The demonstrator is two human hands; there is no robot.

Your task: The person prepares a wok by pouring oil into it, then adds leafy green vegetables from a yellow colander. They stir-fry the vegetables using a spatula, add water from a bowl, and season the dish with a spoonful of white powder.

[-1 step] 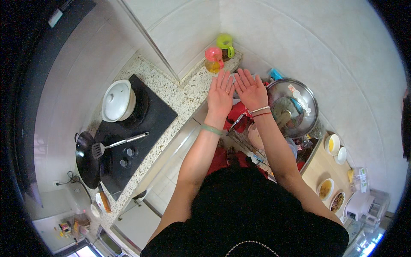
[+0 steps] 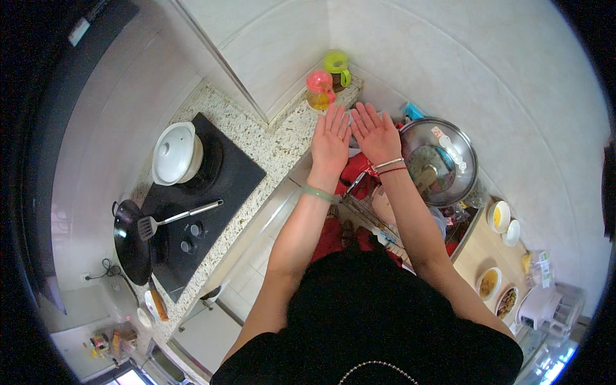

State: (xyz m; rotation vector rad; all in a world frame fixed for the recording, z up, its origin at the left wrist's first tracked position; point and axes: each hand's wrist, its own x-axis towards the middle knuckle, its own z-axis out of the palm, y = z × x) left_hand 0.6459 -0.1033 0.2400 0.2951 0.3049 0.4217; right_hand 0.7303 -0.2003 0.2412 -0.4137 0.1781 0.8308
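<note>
Both the left hand (image 2: 330, 151) and right hand (image 2: 378, 136) are wide open, empty, palms up. Two jugs (image 2: 319, 90) stand just past the left hand. One lid (image 2: 441, 158) is beside the right hand. Farther out: one pot (image 2: 178, 154), one wok (image 2: 131, 247), one turner (image 2: 173, 217); at right, four bowls (image 2: 489, 283).

I'm looking through the left-hand fisheye on the wearer's head, pitched steeply down over the black shirt (image 2: 378, 321). Left hand (image 2: 330, 151) and right hand (image 2: 377, 138) sit close, just above centre. Ahead, I'm facing the granite countertop's (image 2: 287, 136) back corner between pale walls (image 2: 462, 58); the cooktop (image 2: 237, 172) spreads left, the wooden tabletop (image 2: 491, 251) lower right, edges bending toward my dark rim.
</note>
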